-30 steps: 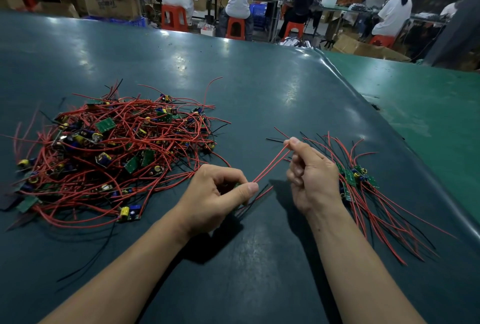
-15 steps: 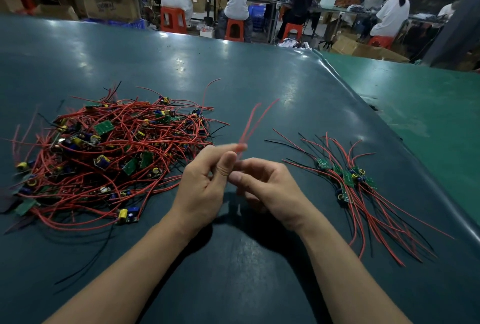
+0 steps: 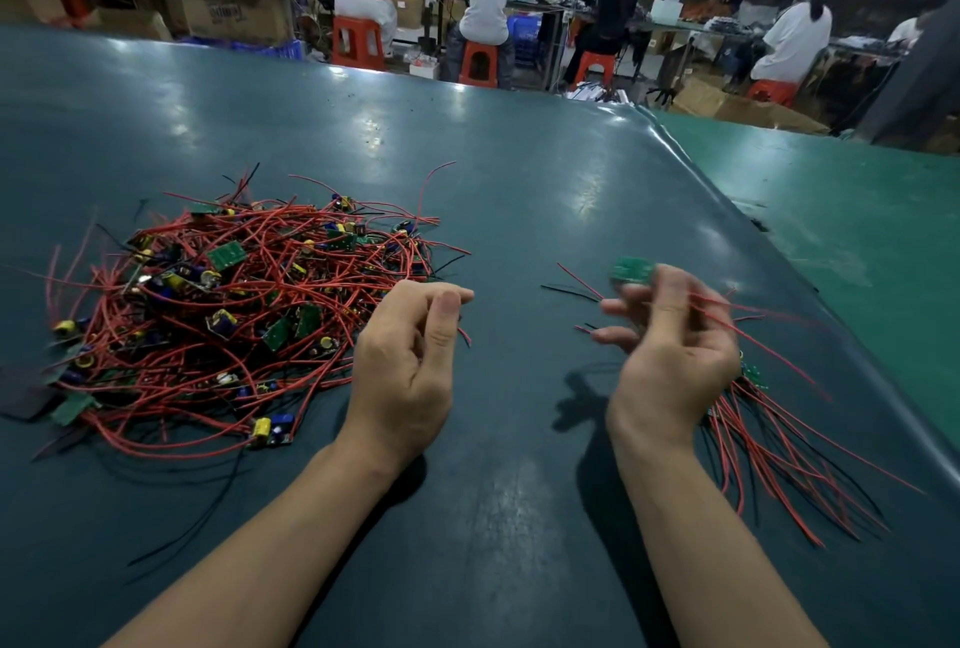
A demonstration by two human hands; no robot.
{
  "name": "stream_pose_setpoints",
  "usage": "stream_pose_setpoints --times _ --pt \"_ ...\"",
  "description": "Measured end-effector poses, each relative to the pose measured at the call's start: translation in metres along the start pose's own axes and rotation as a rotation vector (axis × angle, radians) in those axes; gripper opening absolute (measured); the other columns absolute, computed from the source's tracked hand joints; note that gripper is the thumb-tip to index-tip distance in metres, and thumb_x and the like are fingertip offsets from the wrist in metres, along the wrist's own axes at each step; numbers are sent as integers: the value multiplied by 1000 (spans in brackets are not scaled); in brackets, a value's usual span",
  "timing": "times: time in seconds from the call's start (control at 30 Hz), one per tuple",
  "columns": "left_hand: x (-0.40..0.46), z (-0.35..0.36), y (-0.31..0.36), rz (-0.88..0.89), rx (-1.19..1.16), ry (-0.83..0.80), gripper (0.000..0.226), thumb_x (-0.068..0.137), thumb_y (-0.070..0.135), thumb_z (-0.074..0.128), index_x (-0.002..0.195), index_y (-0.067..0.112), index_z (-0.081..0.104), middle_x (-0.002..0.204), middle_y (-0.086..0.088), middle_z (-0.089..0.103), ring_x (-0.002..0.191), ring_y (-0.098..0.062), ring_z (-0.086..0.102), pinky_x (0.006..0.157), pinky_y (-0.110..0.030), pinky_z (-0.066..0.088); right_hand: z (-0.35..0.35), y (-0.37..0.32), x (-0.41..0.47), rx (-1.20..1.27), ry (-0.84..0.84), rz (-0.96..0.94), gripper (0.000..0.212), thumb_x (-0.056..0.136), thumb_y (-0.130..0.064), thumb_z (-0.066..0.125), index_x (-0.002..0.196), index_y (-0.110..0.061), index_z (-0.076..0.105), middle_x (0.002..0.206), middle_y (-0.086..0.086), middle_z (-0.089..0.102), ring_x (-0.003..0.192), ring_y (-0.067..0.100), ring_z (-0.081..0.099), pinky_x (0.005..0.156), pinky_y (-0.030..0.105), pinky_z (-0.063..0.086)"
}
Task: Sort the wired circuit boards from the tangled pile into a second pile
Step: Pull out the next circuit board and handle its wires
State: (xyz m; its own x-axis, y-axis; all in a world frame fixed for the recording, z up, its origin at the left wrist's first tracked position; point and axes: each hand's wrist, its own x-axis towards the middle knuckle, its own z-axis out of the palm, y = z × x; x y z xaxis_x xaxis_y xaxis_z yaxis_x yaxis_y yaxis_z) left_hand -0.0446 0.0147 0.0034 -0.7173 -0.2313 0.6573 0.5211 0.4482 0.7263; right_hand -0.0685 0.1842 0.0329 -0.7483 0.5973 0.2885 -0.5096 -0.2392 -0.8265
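Note:
The tangled pile (image 3: 234, 315) of red-wired green circuit boards lies on the dark teal table at the left. Just right of it hovers my left hand (image 3: 410, 361), fingers loosely curled, with nothing visibly in it. My right hand (image 3: 670, 351) is raised above the table, blurred by motion. It holds a wired circuit board (image 3: 631, 271); the green board shows above its fingers and the red wires stream off to the right. The second pile (image 3: 779, 445), a few boards with long red and black wires, lies partly hidden behind my right wrist.
The dark teal table (image 3: 519, 190) ends in a raised seam at the right, beyond which lies a lighter green table (image 3: 857, 242). Loose black wires (image 3: 197, 528) trail out in front of the tangled pile. Several seated people work at benches far behind.
The two hands, close together and both pinching the wires, have parted. The left hand has let go, and the right hand has carried the board rightward toward the second pile.

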Motion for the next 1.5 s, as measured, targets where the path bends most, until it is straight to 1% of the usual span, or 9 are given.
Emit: stream_pose_setpoints --times 0.17,0.37,0.57,0.73,0.93,1.03,1.17,1.33,1.5 --pt "1 -1 0 45 193 30 28 96 29 48 88 10 67 82 4 59 78 -17 50 72 -30 42 -11 9 3 313 369 462 12 95 -6 62 102 -2 53 88 14 65 57 17 69 55 22 55" --pt "4 -14 -9 -49 794 26 25 83 31 66 106 19 68 109 -5 60 105 -31 47 84 -42 34 -4 12 -6 69 156 471 18 97 -19 57 80 -14 58 53 -4 61 42 8 51 39 16 39" --pt "17 -37 -19 -217 998 -1 43 85 27 65 127 16 60 127 -10 57 120 -34 42 92 -47 32 -1 21 -10 -121 -28 441 19 96 -17 58 77 -15 57 51 -4 54 38 8 40 35 17 29" --pt "18 -45 -19 -182 883 53 17 90 20 64 104 17 75 102 -7 69 105 -35 50 82 -46 36 -2 28 -12 -395 -257 343 9 94 -13 60 87 -20 60 85 2 61 63 14 58 43 23 45" --pt "10 -32 -16 -83 762 42 13 88 22 70 98 18 77 96 -5 70 98 -34 55 81 -44 39 -10 25 -8 -714 -377 69 14 92 -19 62 106 -19 60 109 5 62 83 11 63 83 36 54" --pt "7 -24 -18 -94 694 -43 14 89 25 69 96 16 77 94 -5 72 95 -33 55 82 -44 44 -11 30 -9 -891 -455 67 27 92 -20 63 118 -15 57 117 5 59 82 5 59 83 26 44" --pt "7 -20 -21 -128 679 -92 21 92 31 65 99 14 76 97 -5 71 98 -32 54 87 -44 44 6 29 13 -1180 -609 159 42 92 -27 61 127 -7 55 124 11 59 108 25 58 93 31 43" --pt "7 -17 -19 -125 657 -70 23 93 33 63 93 13 76 90 -7 70 92 -32 54 83 -45 47 54 27 54 -1428 -740 -185 30 92 -12 50 120 -8 58 127 12 54 113 35 54 90 37 42" --pt "8 -16 -19 -122 654 -73 22 92 32 64 90 13 75 86 -6 69 89 -31 54 79 -44 47 73 59 62 -1752 -1032 -258 21 91 -2 42 109 -8 51 124 14 51 113 37 53 84 38 43"
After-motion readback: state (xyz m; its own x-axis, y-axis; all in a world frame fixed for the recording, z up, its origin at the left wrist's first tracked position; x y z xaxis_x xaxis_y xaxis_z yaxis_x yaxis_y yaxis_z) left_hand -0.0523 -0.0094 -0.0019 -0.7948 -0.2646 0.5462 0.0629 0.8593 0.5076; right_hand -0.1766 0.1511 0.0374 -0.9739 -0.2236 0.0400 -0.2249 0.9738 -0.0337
